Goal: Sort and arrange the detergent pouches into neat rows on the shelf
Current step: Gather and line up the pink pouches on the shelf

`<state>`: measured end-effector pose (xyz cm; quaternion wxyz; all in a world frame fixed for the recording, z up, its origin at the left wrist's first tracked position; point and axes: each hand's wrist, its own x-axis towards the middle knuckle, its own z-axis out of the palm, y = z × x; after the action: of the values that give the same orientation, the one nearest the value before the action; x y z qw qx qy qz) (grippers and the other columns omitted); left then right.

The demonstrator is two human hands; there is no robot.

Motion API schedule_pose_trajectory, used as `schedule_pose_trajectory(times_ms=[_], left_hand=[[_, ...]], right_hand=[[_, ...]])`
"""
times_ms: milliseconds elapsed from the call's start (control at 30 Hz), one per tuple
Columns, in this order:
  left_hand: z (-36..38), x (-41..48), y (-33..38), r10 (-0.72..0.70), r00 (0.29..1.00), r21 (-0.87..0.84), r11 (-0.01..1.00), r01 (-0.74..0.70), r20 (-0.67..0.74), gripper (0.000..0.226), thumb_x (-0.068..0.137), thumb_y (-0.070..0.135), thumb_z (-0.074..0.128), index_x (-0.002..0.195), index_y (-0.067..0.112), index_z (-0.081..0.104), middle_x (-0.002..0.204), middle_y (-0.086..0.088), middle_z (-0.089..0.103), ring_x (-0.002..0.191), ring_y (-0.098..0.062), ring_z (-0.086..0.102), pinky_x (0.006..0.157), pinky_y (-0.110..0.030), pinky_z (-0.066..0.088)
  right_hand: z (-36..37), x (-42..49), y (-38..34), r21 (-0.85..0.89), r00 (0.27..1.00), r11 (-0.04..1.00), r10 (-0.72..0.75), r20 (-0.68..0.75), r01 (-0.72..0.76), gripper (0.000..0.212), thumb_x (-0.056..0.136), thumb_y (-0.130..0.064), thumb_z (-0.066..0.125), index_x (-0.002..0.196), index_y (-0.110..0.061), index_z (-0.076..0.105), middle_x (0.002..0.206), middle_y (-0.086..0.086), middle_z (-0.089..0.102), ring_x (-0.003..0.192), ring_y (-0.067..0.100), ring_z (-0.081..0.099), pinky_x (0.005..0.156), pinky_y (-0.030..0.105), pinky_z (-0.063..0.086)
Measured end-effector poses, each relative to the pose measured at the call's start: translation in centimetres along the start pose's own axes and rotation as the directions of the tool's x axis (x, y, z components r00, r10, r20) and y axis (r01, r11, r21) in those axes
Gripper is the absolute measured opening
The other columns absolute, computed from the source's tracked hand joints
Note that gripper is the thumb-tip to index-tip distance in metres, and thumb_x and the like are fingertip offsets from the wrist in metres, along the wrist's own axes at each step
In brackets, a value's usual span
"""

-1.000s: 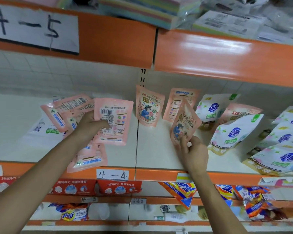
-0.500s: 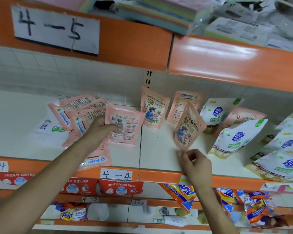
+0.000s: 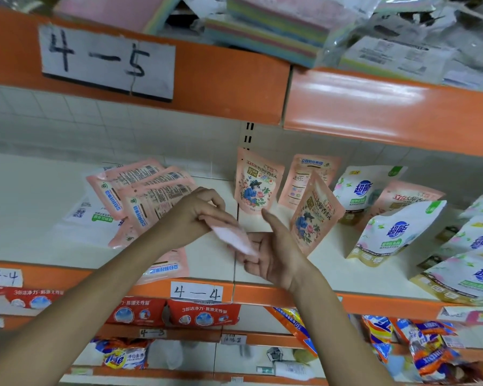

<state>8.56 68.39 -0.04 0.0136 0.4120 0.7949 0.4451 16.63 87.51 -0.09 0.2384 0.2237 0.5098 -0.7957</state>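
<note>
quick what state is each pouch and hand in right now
held pink pouch, pinched by left hand, blurred
right hand, open beneath it
pink pile, flat, overlapping, backs up
back floral pouch, upright
front floral pouch, standing, tilted
white pouch, standing, leaning

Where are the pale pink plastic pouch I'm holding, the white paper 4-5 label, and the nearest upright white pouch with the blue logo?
Pale pink plastic pouch (image 3: 230, 237): head view, blurred middle.
White paper 4-5 label (image 3: 108, 62): head view, centre.
Nearest upright white pouch (image 3: 396, 229): head view, blue logo.
</note>
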Motion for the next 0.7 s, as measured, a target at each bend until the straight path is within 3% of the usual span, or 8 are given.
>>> schedule_pose_trajectory(times_ms=[100, 200, 267, 333, 433, 500, 600, 700], left_hand=[[0.4, -0.5, -1.0, 0.074, 0.997, 0.188, 0.98, -0.067, -0.03, 0.042, 0.078, 0.021, 0.073, 0.105, 0.052, 0.066, 0.114, 0.025, 0.057, 0.119, -0.015, 0.044, 0.1, -0.037, 0.032], [0.1, -1.1, -1.9, 0.047, 0.988, 0.283, 0.959, -0.003, -0.15, 0.041, 0.079, -0.004, 0.067, 0.098, 0.031, 0.077, 0.131, 0.009, 0.055, 0.13, -0.025, 0.038, 0.107, -0.048, 0.029], [-0.4, -1.3, -2.1, 0.003, 0.98, 0.264, 0.963, 0.05, -0.197, 0.036, 0.079, 0.005, 0.074, 0.109, 0.025, 0.072, 0.135, 0.006, 0.049, 0.131, -0.021, 0.036, 0.109, -0.039, 0.029], [-0.8, -1.6, -2.5, -0.064, 0.969, 0.25, 0.96, 0.125, -0.24, 0.049, 0.079, 0.013, 0.075, 0.123, 0.027, 0.059, 0.134, 0.01, 0.042, 0.129, -0.008, 0.031, 0.107, -0.021, 0.024], [-1.8, -2.2, -3.6, -0.143, 0.95, 0.275, 0.936, 0.221, -0.278, 0.053, 0.082, 0.013, 0.073, 0.131, 0.023, 0.053, 0.132, 0.012, 0.043, 0.125, -0.002, 0.031, 0.106, -0.021, 0.025], [-2.8, -2.7, -4.3, -0.197, 0.937, 0.29, 0.915, 0.281, -0.288, 0.051, 0.083, 0.011, 0.071, 0.131, 0.02, 0.054, 0.133, 0.006, 0.048, 0.128, -0.01, 0.035, 0.106, -0.028, 0.027], [-3.8, -3.1, -4.8, -0.263, 0.915, 0.298, 0.886, 0.354, -0.306, 0.048, 0.085, 0.009, 0.068, 0.13, 0.016, 0.055, 0.135, -0.004, 0.052, 0.13, -0.023, 0.038, 0.104, -0.036, 0.031], [-4.2, -3.4, -4.9, -0.297, 0.9, 0.293, 0.872, 0.392, -0.319, 0.046, 0.085, 0.007, 0.067, 0.13, 0.013, 0.056, 0.134, -0.01, 0.053, 0.129, -0.027, 0.04, 0.105, -0.04, 0.033]], right_hand=[[-0.1, 1.3, 0.8, 0.089, 0.995, 0.993, -0.086, 0.057, 0.081, 0.022, 0.09, -0.018, 0.059, 0.105, -0.004, 0.066, 0.088, 0.011, 0.074, 0.07, 0.017, 0.071, 0.062, 0.027, 0.059], [-0.4, 2.3, 1.5, 0.153, 0.977, 0.968, -0.209, 0.052, 0.199, 0.024, 0.085, 0.002, 0.063, 0.108, -0.001, 0.066, 0.107, 0.021, 0.072, 0.088, 0.026, 0.073, 0.077, 0.036, 0.062], [-0.7, 2.9, 1.8, 0.146, 0.961, 0.951, -0.276, 0.004, 0.273, 0.025, 0.086, 0.009, 0.061, 0.108, -0.001, 0.063, 0.116, 0.023, 0.068, 0.099, 0.032, 0.071, 0.081, 0.04, 0.061], [-1.0, 3.3, 2.0, 0.089, 0.921, 0.916, -0.387, -0.05, 0.391, 0.027, 0.087, 0.012, 0.059, 0.11, -0.002, 0.062, 0.118, 0.021, 0.068, 0.107, 0.036, 0.067, 0.081, 0.042, 0.061], [-1.4, 3.2, 2.0, -0.134, 0.792, 0.796, -0.603, -0.091, 0.591, 0.026, 0.091, 0.01, 0.056, 0.113, -0.003, 0.059, 0.113, 0.012, 0.072, 0.103, 0.026, 0.07, 0.074, 0.032, 0.061], [-2.0, 2.9, 2.0, -0.349, 0.682, 0.661, -0.727, -0.079, 0.664, 0.025, 0.094, 0.008, 0.055, 0.116, -0.001, 0.057, 0.112, 0.001, 0.071, 0.1, 0.009, 0.07, 0.073, 0.02, 0.057], [-2.8, 2.8, 2.4, -0.619, 0.527, 0.428, -0.85, -0.028, 0.658, 0.013, 0.094, 0.004, 0.056, 0.103, -0.005, 0.058, 0.1, -0.013, 0.067, 0.09, -0.01, 0.064, 0.072, 0.007, 0.048], [-3.2, 3.0, 3.3, -0.713, 0.428, 0.323, -0.903, -0.036, 0.622, 0.013, 0.094, 0.005, 0.055, 0.1, -0.006, 0.057, 0.092, -0.021, 0.06, 0.085, -0.018, 0.058, 0.066, 0.001, 0.041]])
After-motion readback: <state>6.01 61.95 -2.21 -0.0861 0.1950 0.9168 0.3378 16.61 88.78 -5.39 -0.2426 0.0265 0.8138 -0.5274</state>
